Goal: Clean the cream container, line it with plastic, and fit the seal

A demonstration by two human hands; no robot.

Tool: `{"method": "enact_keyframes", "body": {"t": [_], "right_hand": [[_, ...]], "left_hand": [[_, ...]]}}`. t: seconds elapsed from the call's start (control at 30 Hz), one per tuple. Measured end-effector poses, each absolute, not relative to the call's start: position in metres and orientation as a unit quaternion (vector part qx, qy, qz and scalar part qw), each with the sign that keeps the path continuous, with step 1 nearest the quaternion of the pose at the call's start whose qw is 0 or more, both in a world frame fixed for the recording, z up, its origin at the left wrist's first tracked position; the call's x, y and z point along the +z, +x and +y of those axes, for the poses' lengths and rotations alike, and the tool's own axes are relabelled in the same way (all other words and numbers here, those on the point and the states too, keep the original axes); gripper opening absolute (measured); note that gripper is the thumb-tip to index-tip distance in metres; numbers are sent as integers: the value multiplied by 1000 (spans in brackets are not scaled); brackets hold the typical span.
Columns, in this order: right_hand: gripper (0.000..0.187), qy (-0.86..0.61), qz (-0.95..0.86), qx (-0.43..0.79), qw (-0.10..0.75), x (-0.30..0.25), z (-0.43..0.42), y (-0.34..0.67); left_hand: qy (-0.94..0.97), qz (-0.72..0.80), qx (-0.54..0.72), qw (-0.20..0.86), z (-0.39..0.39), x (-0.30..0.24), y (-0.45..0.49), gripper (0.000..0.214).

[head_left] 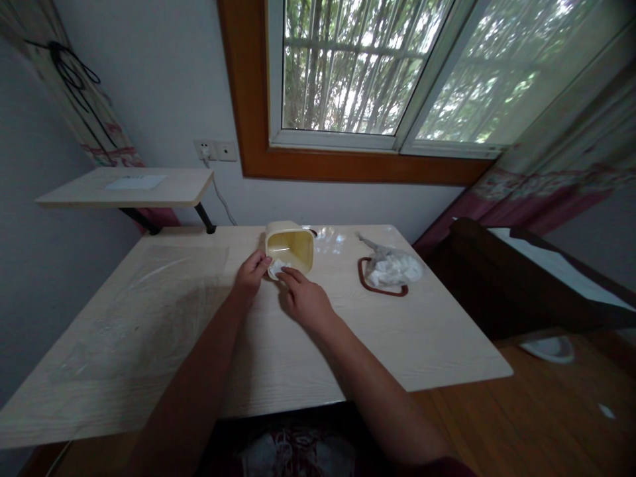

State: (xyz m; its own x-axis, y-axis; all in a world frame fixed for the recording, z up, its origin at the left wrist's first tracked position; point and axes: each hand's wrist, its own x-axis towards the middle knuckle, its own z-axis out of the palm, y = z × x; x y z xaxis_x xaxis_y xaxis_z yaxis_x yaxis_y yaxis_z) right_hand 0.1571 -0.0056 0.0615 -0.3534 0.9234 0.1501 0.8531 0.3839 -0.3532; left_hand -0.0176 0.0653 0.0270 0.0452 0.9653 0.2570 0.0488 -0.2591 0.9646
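Note:
A cream-coloured plastic container [298, 246], yellowish inside, is tilted with its opening facing me near the back of the table. My left hand [252, 270] is closed on its left edge, thumb on the rim. My right hand [304, 297] is closed over a crumpled white tissue or cloth [277, 267], pressed against the container's lower left rim. To the right, a brown rounded frame [382, 291] lies on the table, partly under a clear plastic bag with white crumpled stuff [395, 267] in it. The fingertips of my right hand are partly hidden by the tissue.
The pale wooden table [358, 361] stands below a window. Clear plastic sheeting [149, 311] lies on its left side. A small raised shelf [163, 192] with a paper on it is at the back left. A dark piece of furniture [541, 285] is to the right.

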Motion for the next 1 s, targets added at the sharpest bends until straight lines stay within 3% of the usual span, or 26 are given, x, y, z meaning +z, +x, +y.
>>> {"method": "enact_keyframes", "body": {"t": [0.2, 0.73, 0.87, 1.0], "right_hand": [[55, -565, -802, 119, 153, 64, -6, 159], [35, -574, -784, 109, 211, 63, 2, 157], [33, -585, -753, 141, 268, 60, 4, 158], [34, -606, -666, 197, 388, 54, 12, 164]], "left_hand": [[580, 439, 533, 432, 66, 26, -16, 34], [596, 443, 532, 407, 67, 25, -18, 34], [591, 447, 530, 412, 67, 26, -18, 35], [600, 442, 527, 409, 68, 24, -18, 34]]}}
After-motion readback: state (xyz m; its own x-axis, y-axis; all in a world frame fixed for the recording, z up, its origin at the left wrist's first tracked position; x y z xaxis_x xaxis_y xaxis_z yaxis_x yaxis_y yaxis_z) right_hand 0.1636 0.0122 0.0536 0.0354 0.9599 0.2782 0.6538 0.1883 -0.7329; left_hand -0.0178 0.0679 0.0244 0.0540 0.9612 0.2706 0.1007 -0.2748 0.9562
